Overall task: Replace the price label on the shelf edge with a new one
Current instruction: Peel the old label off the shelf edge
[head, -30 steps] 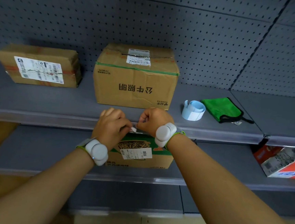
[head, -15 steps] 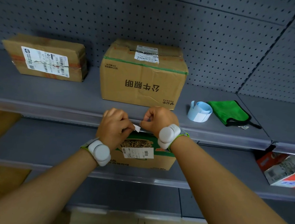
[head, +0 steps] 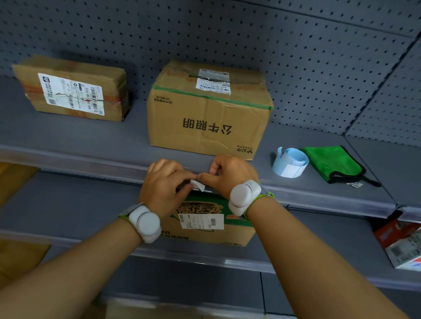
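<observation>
While both hands meet at the shelf edge (head: 117,167), the left hand (head: 162,184) and right hand (head: 228,177) pinch a small white label (head: 198,184) between fingertips, just in front of the rail. Left box (head: 73,88) and middle box (head: 208,113) sit on the shelf; label roll (head: 290,162) touches a green cloth (head: 331,163) at right.

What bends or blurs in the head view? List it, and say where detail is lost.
Head view: wide-angle distortion bows the shelf edge and slants the pegboard seam; light is dim and even, no glare; the forearms blur toward the bottom corners; print on the small white label pinched between the left hand and right hand is unreadable.
</observation>
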Available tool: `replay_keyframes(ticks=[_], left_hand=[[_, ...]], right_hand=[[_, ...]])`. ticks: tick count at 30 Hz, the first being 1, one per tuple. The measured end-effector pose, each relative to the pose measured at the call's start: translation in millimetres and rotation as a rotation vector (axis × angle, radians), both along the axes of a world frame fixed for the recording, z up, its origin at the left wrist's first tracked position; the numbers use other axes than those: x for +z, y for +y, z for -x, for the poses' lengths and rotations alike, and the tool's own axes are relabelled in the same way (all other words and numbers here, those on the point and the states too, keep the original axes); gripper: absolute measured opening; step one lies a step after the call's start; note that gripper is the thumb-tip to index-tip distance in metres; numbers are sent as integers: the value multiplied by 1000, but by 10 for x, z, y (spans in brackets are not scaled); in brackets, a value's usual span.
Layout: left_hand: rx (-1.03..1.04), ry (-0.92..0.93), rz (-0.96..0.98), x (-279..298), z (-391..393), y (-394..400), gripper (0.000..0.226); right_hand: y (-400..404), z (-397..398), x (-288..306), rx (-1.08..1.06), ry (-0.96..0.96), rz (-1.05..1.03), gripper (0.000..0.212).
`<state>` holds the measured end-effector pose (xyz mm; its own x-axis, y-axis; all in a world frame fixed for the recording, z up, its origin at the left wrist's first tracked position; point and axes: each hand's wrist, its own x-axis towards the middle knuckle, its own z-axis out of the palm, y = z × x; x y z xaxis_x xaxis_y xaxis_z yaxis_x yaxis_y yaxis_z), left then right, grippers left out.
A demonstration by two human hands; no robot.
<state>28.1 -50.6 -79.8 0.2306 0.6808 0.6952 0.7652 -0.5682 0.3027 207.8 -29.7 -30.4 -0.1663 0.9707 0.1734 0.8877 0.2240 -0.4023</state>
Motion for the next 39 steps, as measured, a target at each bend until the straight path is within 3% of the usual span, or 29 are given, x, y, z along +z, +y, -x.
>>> replay_keyframes(ticks=[7, 24, 27, 30, 32, 39], left_hand=[[-3, -7, -36, -31, -11, 11, 3], [-52, 1, -80, -122, 29, -55, 14], [-50, -96, -44, -48, 12, -91, 9], [14, -192, 48, 8, -69, -134, 24], [48, -137, 71, 10, -127, -136, 22], [71, -49, 29, -23, -182, -121, 3]], right_hand=[[-5, 25, -22, -40, -23, -10, 33], [-40, 64, -28, -42, -33, -21, 30], [-28, 11, 39, -12, 15, 34, 28], [-15, -97, 110, 66, 96, 104, 14], [-11, -139, 112, 111, 102, 115, 5], [1, -142, 63, 123, 47, 82, 11]])
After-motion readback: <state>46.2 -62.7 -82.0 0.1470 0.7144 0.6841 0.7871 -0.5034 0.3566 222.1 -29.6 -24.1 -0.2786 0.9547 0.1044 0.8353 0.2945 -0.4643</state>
